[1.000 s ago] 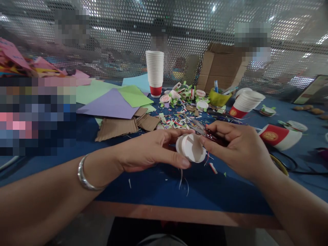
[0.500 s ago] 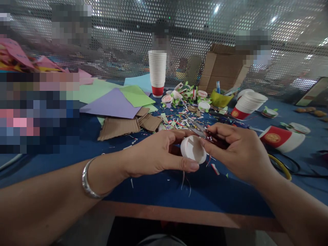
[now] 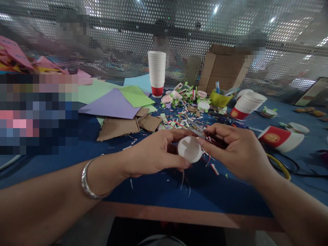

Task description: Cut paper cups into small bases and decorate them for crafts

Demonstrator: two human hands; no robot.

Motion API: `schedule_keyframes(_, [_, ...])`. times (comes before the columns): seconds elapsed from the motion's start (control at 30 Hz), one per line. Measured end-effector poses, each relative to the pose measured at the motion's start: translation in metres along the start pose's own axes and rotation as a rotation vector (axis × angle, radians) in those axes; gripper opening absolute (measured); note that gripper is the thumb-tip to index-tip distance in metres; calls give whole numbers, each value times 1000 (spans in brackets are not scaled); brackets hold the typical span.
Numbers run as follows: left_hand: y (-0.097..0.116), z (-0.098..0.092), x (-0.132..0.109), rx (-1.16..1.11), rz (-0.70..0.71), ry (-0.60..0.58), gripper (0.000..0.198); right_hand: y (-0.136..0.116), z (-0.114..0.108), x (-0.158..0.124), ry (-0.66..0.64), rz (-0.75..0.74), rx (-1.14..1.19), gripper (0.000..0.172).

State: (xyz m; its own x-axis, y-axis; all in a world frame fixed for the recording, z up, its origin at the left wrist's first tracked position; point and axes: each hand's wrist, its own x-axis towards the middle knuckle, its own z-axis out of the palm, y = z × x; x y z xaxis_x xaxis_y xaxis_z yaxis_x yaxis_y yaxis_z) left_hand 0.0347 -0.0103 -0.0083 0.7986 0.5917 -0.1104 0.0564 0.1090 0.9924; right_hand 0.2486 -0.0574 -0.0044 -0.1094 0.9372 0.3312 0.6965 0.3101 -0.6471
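Between the thumb and fingers of my left hand (image 3: 161, 152) is a shallow white paper cup bottom (image 3: 190, 150), its hollow side turned toward me. My right hand (image 3: 234, 148) is closed around a pair of scissors (image 3: 201, 132), with the blades pointing left and away, just above the far rim of the cup bottom. My right thumb is close to that rim; I cannot tell whether it touches. Thin white paper strips (image 3: 183, 181) hang or lie below my left hand. Many paper scraps (image 3: 176, 121) are strewn beyond both hands.
A tall paper cup stack (image 3: 157, 71) stands at the back, beside purple paper (image 3: 112, 102) and cardboard pieces (image 3: 119, 128). Green-trimmed cup pieces (image 3: 179, 95) lie behind the scraps. To the right are a yellow container (image 3: 220, 99), a tilted cup stack (image 3: 247, 104), a fallen cup (image 3: 279, 138) and cables (image 3: 282, 167).
My left hand has turned the cup bottom, and its thumb has drawn back left. The cup bottom sits slightly further left. My right hand and the scissors have hardly moved.
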Motion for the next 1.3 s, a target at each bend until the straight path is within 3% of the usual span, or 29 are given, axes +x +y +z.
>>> schedule_keyframes(0.3, [-6, 1, 4, -44, -20, 152, 36, 2, 2, 2, -47, 43, 119, 17])
schedule_keyframes(0.4, [-8, -1, 5, -81, 35, 208, 38, 0, 0, 3, -22, 48, 128, 23])
schedule_keyframes(0.57, [-5, -3, 5, -3, 150, 282, 17, -4, -4, 5, -9, 74, 177, 33])
schedule_keyframes(0.67, [-4, -4, 6, 17, 194, 297, 15, -4, -5, 3, -12, 79, 177, 37])
schedule_keyframes(1.1, [-1, -6, 6, 160, 300, 299, 13, -9, -3, 0, -47, 43, 154, 26])
schedule_keyframes(1.3, [-4, -7, 7, 183, 313, 407, 16, -7, -3, -4, 12, -34, 32, 22])
